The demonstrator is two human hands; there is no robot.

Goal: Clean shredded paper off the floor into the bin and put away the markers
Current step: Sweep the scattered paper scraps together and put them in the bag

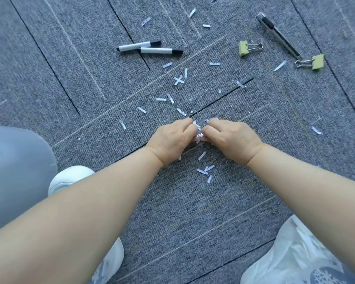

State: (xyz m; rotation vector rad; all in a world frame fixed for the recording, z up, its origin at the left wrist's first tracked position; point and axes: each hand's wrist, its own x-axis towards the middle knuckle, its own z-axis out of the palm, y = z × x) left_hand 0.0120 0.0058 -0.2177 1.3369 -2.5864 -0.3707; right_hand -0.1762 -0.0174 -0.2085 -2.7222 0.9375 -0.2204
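Several white paper shreds lie scattered over the grey carpet. My left hand and my right hand press together on the floor at the centre, fingers closed around a small bunch of gathered shreds between them. More shreds lie just below my wrists. Two white markers with black caps rest side by side on the carpet beyond my hands, up and to the left. A bin lined with a white plastic bag stands at the bottom right, under my right forearm.
A utility knife and two yellow binder clips lie at the upper right. My knee in grey trousers and white shoes are at the left.
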